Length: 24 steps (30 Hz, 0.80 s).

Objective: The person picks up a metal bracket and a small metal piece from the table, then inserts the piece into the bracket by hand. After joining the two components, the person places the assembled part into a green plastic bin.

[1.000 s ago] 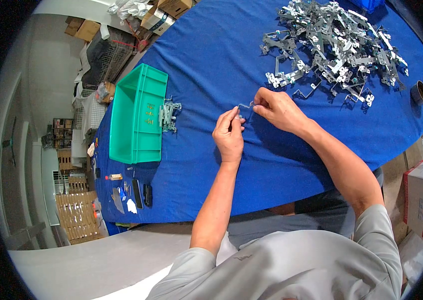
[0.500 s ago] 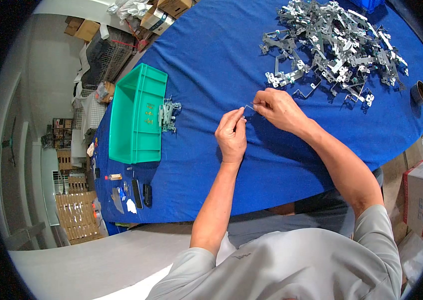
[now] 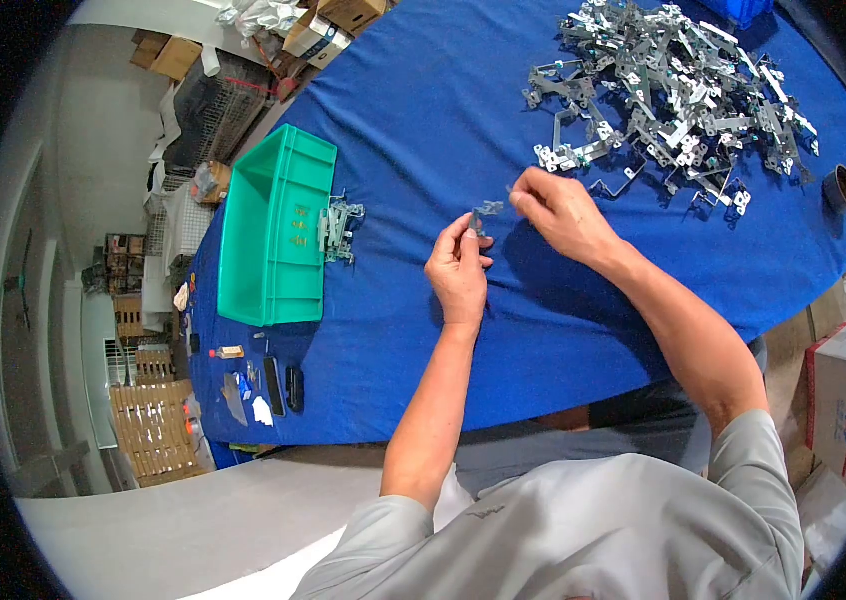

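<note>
My left grip [image 3: 457, 278] pinches a metal bracket [image 3: 489, 209], its free end pointing toward my right grip [image 3: 565, 216], whose hold I cannot tell. The bracket's long axis is partly hidden.

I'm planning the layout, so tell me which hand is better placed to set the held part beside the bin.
Probably the left hand: it holds the part and is nearer the bin. The right hand is nearer the pile.
</note>
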Tool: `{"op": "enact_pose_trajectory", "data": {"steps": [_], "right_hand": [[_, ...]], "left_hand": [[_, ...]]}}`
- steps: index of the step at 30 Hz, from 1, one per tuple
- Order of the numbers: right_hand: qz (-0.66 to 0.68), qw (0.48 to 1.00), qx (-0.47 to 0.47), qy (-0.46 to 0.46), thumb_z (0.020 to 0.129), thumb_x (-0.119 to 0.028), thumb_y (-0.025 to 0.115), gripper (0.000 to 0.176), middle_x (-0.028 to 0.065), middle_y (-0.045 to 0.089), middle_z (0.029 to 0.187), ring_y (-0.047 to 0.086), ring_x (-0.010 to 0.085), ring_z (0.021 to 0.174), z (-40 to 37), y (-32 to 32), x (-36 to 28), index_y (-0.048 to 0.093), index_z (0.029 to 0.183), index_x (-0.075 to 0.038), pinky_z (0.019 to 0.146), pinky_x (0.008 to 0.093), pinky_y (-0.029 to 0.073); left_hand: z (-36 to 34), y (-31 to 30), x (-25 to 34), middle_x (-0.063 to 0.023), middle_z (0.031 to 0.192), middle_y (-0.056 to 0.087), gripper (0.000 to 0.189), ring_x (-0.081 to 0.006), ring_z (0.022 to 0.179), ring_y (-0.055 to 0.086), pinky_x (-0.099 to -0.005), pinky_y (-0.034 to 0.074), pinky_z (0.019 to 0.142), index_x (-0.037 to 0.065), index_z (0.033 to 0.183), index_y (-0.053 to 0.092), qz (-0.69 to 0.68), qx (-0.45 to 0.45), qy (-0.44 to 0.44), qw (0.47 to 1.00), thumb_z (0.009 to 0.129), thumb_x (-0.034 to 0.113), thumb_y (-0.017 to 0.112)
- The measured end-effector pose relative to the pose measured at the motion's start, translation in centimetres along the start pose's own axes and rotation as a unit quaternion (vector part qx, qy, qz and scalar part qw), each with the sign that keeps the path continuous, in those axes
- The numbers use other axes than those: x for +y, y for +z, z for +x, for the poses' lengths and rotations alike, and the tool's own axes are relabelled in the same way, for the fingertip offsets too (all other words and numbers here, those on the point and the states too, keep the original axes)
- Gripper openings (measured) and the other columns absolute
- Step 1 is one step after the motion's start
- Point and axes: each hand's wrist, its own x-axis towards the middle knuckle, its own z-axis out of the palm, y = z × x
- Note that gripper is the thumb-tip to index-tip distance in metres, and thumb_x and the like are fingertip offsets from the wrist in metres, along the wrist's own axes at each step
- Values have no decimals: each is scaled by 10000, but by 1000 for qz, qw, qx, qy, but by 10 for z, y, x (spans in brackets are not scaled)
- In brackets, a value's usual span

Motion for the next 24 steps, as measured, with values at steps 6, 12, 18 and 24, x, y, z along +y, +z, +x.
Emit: {"op": "enact_pose_trajectory", "data": {"steps": [6,12,18,24], "right_hand": [[-15,995,-96,14,980,-178,629,220,76,599,684,525,121,627,-4,2,-1,638,959,40,573,335,439],[-7,996,-89,0,981,-174,629,215,82,599,683,529,122,625,-4,4,0,639,964,40,571,339,436],[-41,995,-94,-5,964,-177,645,217,107,595,663,542,148,601,-3,2,1,645,964,39,569,355,439],[-37,995,-88,-17,958,-181,651,214,112,583,654,523,155,590,-4,0,-3,648,955,34,565,364,432]], "left_hand": [[0,-1,1,-82,1046,727,232,-129,817,711,-225,544,583,-15,1214,670,-16,4,-1,1000,1016,66,579],[0,1,-1,-78,1012,731,218,-114,802,707,-225,562,590,-14,1175,699,-8,10,4,1000,998,36,582],[1,0,-3,-78,1015,726,221,-111,793,702,-224,560,584,-23,1172,701,-4,3,24,1000,995,32,580],[2,1,-3,-72,1007,739,228,-82,743,664,-222,543,579,-16,1188,696,-24,-1,27,999,1002,46,578]]}}
